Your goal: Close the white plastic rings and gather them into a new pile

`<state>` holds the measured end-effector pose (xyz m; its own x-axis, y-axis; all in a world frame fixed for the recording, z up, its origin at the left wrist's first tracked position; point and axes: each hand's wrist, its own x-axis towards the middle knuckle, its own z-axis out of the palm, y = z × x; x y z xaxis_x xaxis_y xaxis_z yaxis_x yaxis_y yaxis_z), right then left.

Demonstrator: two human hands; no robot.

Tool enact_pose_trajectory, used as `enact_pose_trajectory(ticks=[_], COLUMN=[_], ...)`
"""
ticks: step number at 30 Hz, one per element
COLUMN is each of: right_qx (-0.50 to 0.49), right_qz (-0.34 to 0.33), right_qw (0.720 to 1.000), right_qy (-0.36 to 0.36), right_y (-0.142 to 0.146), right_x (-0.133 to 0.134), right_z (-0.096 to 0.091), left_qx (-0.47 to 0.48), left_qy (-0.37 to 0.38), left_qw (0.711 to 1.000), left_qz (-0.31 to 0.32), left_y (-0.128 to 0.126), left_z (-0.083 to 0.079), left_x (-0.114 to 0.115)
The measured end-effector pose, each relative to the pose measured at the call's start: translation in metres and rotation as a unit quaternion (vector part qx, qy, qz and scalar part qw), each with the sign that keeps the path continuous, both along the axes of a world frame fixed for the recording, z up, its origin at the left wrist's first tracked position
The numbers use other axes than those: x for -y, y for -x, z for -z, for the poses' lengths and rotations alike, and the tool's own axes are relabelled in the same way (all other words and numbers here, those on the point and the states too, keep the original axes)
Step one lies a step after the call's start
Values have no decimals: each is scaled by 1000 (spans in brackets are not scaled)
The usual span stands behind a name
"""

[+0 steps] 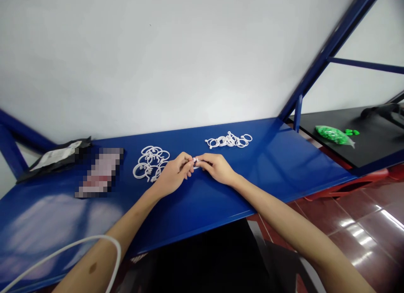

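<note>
My left hand [173, 175] and my right hand [217, 167] meet over the middle of the blue shelf [284, 162]. Together they pinch one small white plastic ring [195, 160] between their fingertips. Both hands are closed on it. A loose pile of larger white rings [150, 162] lies just left of my left hand. A second cluster of smaller white rings [229, 140] lies farther back, beyond my right hand.
A black flat pouch [55, 157] lies at the far left of the shelf, beside a blurred rectangular item [99, 172]. A white cable [75, 246] curves over my left forearm. To the right, a bag of green pieces [334, 135] sits on a black surface [372, 146].
</note>
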<state>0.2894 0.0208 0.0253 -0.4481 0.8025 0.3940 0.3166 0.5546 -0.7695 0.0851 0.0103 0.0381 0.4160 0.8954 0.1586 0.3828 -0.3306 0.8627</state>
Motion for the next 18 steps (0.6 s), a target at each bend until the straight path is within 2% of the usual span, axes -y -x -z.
enact_pose_trajectory(ticks=[5, 7, 13, 18], right_qx=[-132, -140, -46, 37], right_qz=[-6, 3, 4, -24], right_qw=[979, 975, 996, 999], right_qy=[153, 171, 79, 22], right_y=[4, 6, 1, -5], right_x=[-2, -1, 6, 10], right_z=[5, 5, 0, -2], left_qx=[-1, -19, -99, -136], left_qy=[-28, -40, -114, -158], left_qw=[999, 998, 988, 978], left_qz=[-41, -43, -19, 5], left_y=[1, 0, -4, -6], left_z=[-1, -3, 5, 16], left_x=[0, 1, 4, 10])
